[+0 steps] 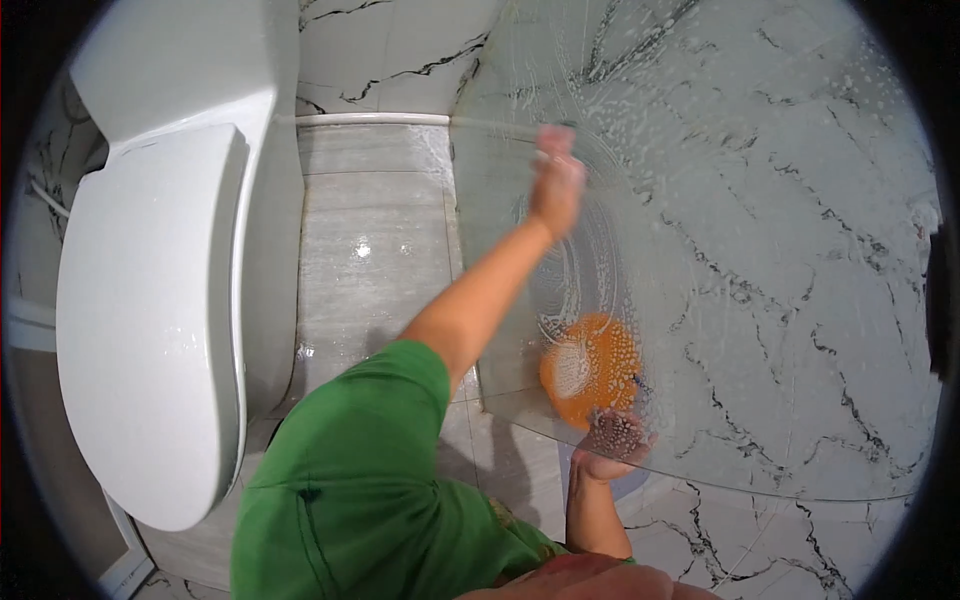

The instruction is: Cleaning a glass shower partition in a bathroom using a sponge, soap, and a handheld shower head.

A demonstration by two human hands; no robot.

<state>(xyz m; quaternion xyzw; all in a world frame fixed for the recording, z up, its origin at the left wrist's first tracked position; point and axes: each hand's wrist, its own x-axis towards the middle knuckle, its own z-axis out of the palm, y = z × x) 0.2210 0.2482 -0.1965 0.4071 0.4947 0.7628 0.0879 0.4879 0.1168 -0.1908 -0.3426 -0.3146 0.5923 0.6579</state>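
My left hand (556, 184) reaches across to the soapy glass shower panel (720, 360), its fingers bent against the surface. It holds what looks like a small scrub sponge (566, 127) with a dark green edge, blurred by motion. Curved streaks of foam mark the glass around and below that hand. My right hand (616, 446) is at the panel's near edge, partly behind it, and foam droplets blur its fingers. Whether those fingers grip the glass cannot be made out. Just beyond the right hand, an orange round basin (592, 367) shows through the panel.
A white toilet (150, 322) with its lid down takes up the left side. Wet grey floor tiles (375, 247) lie between it and the glass. Black-veined white marble-look wall tiles (405, 45) stand at the back. A dark object (937, 300) sits at the right rim.
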